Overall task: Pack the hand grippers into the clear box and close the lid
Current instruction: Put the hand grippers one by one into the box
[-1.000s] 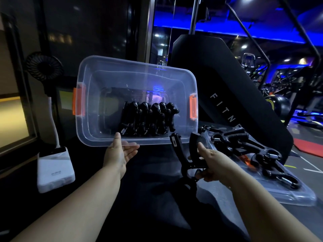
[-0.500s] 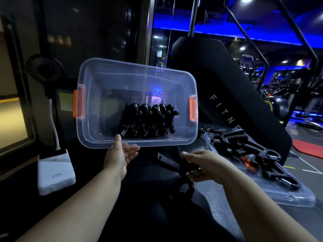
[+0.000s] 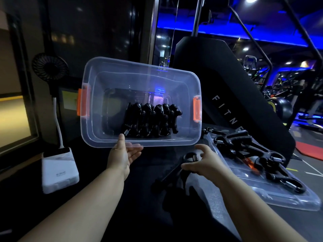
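Holding the clear box (image 3: pixel 139 66) tipped up at left, open side facing near, by its near rim: left hand (image 3: pixel 125 155) with thumb laid on the rim and straight fingers (image 3: pixel 136 151) beneath, nipping the edge between them. Inside, against the lower wall, a packed row of hand grippers (image 3: pixel 152 121). Gripping one more hand gripper (image 3: pixel 172 173) low and near in the right hand (image 3: pixel 203 162), fingers curled about its spring end. To the right, on the lid (image 3: pixel 288 201) lying flat on the bench (image 3: pixel 215 203), several loose grippers (image 3: pixel 253 154) yet to pack.

Likely trouble from here:
- With so slight a pinch on a steeply tilted box, twisting or slipping on taking new weight.
- Toppling the standing row by pushing in at an angle.
- Snagging a handle on the rim.
- Leaving handles proud, later fouling the lid and the orange latches (image 3: pixel 196 110).
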A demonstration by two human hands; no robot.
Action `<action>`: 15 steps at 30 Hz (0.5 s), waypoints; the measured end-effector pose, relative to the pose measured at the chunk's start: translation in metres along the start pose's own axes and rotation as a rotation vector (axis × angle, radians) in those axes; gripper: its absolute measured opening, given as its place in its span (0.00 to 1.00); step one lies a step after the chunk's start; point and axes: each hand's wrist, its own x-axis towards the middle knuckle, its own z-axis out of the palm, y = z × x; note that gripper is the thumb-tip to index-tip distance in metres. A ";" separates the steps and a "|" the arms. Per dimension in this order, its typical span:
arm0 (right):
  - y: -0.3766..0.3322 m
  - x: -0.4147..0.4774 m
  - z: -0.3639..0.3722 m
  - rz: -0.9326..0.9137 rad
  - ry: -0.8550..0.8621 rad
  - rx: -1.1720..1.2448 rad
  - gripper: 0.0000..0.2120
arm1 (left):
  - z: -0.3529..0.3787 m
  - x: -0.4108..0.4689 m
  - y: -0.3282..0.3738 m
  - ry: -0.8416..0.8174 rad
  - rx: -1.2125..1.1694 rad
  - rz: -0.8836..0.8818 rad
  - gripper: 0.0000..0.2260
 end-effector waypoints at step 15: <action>-0.030 0.003 0.003 -0.109 -0.053 0.249 0.31 | 0.000 0.003 0.000 -0.013 -0.004 -0.023 0.19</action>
